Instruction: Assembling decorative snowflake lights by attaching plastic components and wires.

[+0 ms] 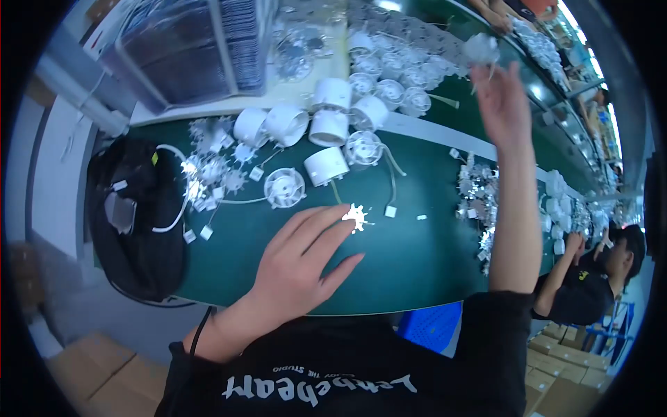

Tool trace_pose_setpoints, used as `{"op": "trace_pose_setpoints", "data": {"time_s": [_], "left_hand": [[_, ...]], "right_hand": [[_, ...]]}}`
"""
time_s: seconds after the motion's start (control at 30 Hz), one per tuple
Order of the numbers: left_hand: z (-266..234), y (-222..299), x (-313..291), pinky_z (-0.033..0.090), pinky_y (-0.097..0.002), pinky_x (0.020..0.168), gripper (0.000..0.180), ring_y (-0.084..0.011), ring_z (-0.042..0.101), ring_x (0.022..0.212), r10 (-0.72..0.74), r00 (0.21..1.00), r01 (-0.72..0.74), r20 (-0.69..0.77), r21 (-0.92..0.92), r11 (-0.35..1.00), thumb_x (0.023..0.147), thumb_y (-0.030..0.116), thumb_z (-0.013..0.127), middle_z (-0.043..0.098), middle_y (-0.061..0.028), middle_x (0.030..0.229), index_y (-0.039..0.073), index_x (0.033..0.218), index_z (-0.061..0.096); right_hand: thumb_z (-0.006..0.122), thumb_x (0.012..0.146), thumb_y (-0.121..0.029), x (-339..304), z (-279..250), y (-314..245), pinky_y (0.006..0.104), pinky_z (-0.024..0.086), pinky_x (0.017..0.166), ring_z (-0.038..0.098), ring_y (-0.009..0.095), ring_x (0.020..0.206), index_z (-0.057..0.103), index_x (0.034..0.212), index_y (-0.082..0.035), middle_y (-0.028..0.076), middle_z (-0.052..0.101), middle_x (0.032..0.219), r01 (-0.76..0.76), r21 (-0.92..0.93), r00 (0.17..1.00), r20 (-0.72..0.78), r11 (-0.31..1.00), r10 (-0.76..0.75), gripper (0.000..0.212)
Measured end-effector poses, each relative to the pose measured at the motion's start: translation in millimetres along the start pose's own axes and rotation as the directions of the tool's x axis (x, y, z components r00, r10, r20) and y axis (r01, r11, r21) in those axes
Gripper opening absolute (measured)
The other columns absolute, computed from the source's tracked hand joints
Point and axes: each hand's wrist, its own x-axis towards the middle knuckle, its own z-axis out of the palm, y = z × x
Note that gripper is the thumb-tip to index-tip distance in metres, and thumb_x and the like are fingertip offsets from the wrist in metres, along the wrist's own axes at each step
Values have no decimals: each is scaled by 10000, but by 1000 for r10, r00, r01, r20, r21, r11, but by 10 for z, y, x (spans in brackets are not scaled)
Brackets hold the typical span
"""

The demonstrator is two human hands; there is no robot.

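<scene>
Blur hides detail in the raised right hand (501, 97) at one o'clock; its fingers seem pinched on a white round housing (481, 47), though the grip is hard to make out. The left hand (300, 265) lies spread and flat on the green table (410, 264), fingertips touching a shiny star-shaped metal piece (356, 216) near centre. White cylindrical housings (326, 165) crowd twelve o'clock. Brown cardboard boxes (563, 347) sit at four o'clock, a black bag (135, 215) at nine.
</scene>
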Motion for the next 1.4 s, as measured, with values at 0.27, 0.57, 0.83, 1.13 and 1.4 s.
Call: {"op": "trace_pose_setpoints", "data": {"time_s": [0.27,0.57,0.83,1.13,1.4], "left_hand": [[73,-159,7,606,-411,860,379,-336,729,1011,65,998,-66,9,121,990,775,71,882,742,-130,1221,8,1117,733],[49,-226,-88,593,-403,854,369,-317,715,1002,143,989,-144,40,19,989,809,109,871,717,-116,1196,9,1129,717],[241,46,-123,591,-420,872,562,-340,714,1028,-40,998,46,40,-165,985,752,139,933,720,-127,1197,13,1241,685],[296,-14,-166,575,-441,919,589,-360,701,1069,-28,989,52,142,-167,985,776,138,926,717,-146,1225,9,1290,669],[195,62,-115,558,-411,871,515,-352,643,1054,-48,943,69,330,-52,996,787,16,848,634,-152,1222,89,1283,731]], "right_hand": [[756,982,-115,-734,869,775,431,478,1176,586,326,1378,561,1540,-109,117,602,1526,739,-672,667,740,54,84,591],[845,865,-43,-1040,711,682,413,512,1050,663,350,1155,626,1471,-116,107,680,1283,701,-635,662,749,-325,-35,648],[968,722,-25,-2807,661,893,307,544,870,646,171,967,632,1256,34,91,640,1161,358,-887,929,371,292,-11,634],[926,751,-43,-2847,734,867,282,471,725,613,164,849,710,1220,26,76,636,1069,201,-835,925,334,512,182,521],[827,826,11,-2916,442,915,283,439,682,593,136,794,787,817,6,56,659,925,149,-956,988,152,254,-9,42]]}}
